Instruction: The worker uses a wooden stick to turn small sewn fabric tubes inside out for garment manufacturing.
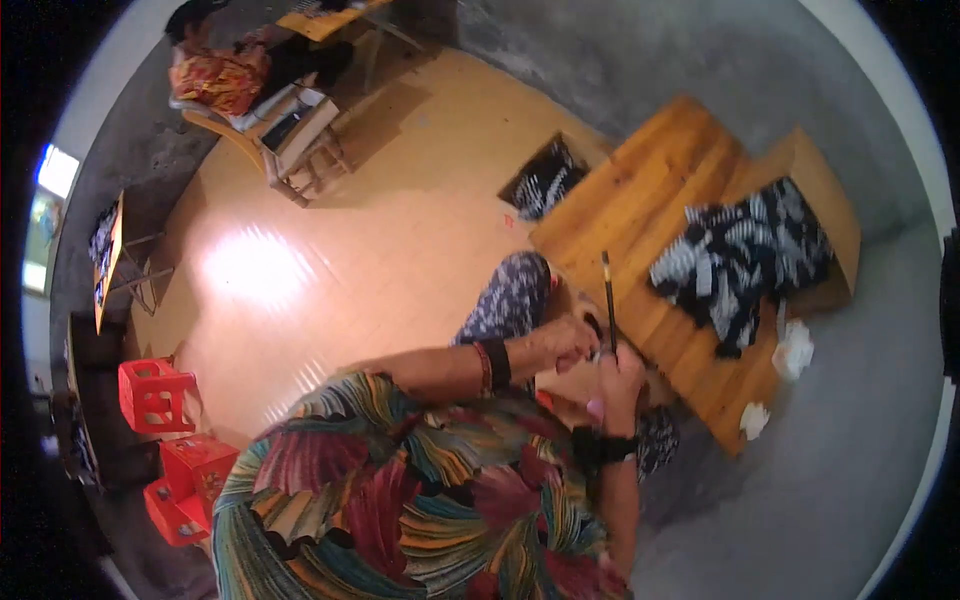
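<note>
My right hand (622, 372) is closed round a slim black stick (609, 290) with a lighter band near its top, which points up and away from me. Whether it is a brush or a pen I cannot tell. Close by on its left, my left hand (566, 342) has its fingers curled together. A small dark, curved thing (592, 322) shows at its fingertips, too blurred to name. Both hands are above my lap, beside the near edge of a wooden table (660, 180). Dark bands circle both wrists.
On the table, black-and-white patterned cloth pieces (750, 255) spill from a cardboard box (835, 225). Another box of cloth (545, 175) stands on the floor beyond. Crumpled white paper (795, 350) lies at right. Red stools (158, 395) stand left; a person (220, 80) sits far off.
</note>
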Action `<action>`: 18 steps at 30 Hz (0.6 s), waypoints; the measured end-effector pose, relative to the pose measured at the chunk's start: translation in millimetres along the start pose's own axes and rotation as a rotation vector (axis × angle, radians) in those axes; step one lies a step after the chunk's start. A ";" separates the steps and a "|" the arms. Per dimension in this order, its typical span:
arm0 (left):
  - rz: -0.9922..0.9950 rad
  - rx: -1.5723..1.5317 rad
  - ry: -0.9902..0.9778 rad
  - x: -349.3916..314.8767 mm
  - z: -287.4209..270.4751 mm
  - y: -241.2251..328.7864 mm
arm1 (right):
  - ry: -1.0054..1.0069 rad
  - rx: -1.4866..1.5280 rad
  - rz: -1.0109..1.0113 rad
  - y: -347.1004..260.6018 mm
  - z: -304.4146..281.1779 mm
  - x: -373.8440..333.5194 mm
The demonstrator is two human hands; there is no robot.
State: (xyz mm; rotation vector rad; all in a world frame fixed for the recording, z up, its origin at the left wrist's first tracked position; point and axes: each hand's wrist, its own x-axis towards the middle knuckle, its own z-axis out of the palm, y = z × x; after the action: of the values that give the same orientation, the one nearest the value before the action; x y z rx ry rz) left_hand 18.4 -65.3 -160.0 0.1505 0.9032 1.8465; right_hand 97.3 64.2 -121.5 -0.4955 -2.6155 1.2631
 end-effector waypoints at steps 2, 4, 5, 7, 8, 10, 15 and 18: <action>-0.116 0.196 0.015 -3.2 13.1 15.0 | 0.000 0.069 0.098 -2.4 -7.5 -2.4; -0.054 0.293 -0.049 -16.3 23.3 34.0 | 0.007 0.185 0.086 4.4 -4.0 -2.8; -0.074 0.280 0.002 -26.2 25.2 38.5 | 0.017 0.292 0.011 -3.5 0.9 -0.6; -0.110 0.274 0.022 -24.2 23.6 39.8 | -0.051 0.486 0.251 -22.9 -9.3 -3.4; -0.073 0.194 0.107 -18.4 18.6 37.2 | -0.125 0.692 0.452 -27.1 -10.8 -2.7; -0.042 0.115 0.184 -9.5 13.2 29.3 | -0.116 0.690 0.406 -27.6 -8.6 -3.9; 0.204 0.586 0.405 6.7 34.5 19.6 | -0.107 0.507 0.205 -16.7 -3.5 3.9; 0.065 0.506 0.450 8.8 46.4 25.6 | -0.039 0.595 0.379 -21.1 -10.0 3.2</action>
State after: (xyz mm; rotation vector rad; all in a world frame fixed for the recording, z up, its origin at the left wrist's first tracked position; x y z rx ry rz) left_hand 17.7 -39.0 -113.1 0.0747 1.6905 1.7031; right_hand 93.0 60.4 -98.6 -0.8687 -2.0640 2.0756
